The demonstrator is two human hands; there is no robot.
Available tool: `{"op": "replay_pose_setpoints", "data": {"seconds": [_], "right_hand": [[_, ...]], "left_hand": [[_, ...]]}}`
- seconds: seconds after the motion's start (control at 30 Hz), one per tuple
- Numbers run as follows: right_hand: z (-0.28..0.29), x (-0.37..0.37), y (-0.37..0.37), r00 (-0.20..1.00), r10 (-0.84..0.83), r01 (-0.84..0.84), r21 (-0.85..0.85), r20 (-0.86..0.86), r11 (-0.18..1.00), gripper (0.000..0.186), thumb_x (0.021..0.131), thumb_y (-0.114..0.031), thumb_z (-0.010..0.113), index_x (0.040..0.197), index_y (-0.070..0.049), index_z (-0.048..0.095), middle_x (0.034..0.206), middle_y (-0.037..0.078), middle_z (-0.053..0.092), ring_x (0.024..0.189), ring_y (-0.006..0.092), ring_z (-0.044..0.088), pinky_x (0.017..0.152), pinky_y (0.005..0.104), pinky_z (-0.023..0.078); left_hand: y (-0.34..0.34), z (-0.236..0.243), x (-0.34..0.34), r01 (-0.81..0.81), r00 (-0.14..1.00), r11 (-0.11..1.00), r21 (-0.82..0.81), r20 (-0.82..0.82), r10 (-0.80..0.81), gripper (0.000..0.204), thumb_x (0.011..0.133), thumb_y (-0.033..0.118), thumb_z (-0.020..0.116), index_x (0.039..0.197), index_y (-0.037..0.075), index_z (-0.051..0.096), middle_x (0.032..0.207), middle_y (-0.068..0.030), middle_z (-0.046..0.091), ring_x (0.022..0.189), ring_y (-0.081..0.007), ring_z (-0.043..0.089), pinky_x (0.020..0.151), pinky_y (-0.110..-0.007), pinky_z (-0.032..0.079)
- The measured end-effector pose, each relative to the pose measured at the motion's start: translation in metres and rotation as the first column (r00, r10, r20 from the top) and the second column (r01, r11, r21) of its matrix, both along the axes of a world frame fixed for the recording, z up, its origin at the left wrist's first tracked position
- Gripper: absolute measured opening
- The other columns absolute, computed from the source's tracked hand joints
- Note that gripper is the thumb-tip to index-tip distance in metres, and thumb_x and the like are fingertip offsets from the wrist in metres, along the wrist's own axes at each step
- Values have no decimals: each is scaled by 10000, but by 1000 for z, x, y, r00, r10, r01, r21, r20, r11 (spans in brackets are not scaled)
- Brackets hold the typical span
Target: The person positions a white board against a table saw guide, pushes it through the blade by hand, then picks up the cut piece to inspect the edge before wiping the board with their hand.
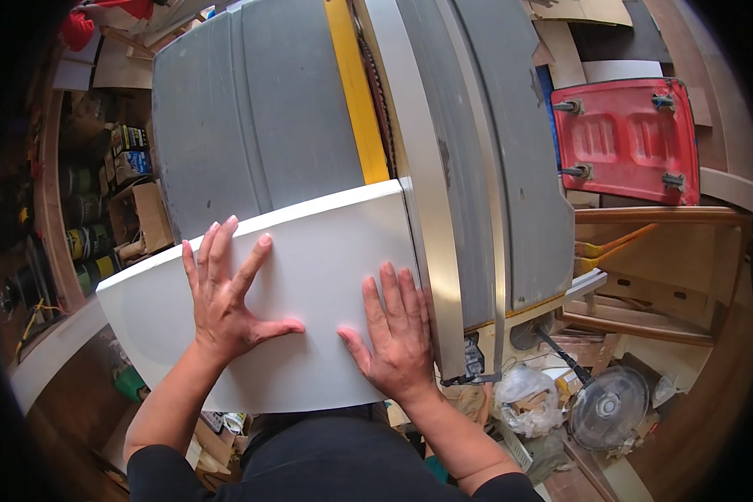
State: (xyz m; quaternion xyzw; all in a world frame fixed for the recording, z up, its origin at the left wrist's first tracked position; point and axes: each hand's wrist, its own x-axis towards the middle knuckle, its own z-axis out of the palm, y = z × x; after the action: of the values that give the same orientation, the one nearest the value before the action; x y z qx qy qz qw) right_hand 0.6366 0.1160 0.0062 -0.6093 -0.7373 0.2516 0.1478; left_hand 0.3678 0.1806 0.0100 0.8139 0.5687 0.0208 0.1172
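As L hand (227, 311) touches wht panel (314, 272), R hand (398, 341) does too.

On your left stood a dark shelf (65, 209) crowded with stock, an open cardboard box (151, 216) at its edge. In front of you spread a grey table (201, 117), and light glinted off its metal rail (445, 284). To your right, wooden boards (619, 71) lay around a red plastic panel (627, 146) with metal stubs. Nearer you were a brown wooden frame (661, 215), a round fan (608, 407) and a clear plastic bag (527, 397) amid floor clutter.
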Motion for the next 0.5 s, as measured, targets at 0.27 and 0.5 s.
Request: {"op": "replay_pose_setpoints", "data": {"seconds": [0.27, 0.5], "right_hand": [[2, -1, 3, 1000, 24, -24, 34, 15, 999, 769, 948, -335, 771, 1554, 41, 482, 1681, 250, 363, 1572, 442, 313, 1276, 512, 303], [2, -3, 3, 999, 29, -30, 53, 15, 998, 756, 955, -334, 757, 1549, 47, 486, 1687, 255, 348, 1583, 444, 282, 1282, 512, 292]], "left_hand": [[-2, -26, -134, -388, 916, 871, 302, 230, 328, 954, 873, 661, 764, 1599, 112, 475, 1646, -152, 431, 1544, -352, 352, 1270, -477, 262], [-118, -13, -269, -934, 146, 175, -311, 114, 983, 1009, 902, 732, 704, 1616, 82, 412, 1556, -192, 517, 1431, -343, 498, 1175, -476, 396]]}}
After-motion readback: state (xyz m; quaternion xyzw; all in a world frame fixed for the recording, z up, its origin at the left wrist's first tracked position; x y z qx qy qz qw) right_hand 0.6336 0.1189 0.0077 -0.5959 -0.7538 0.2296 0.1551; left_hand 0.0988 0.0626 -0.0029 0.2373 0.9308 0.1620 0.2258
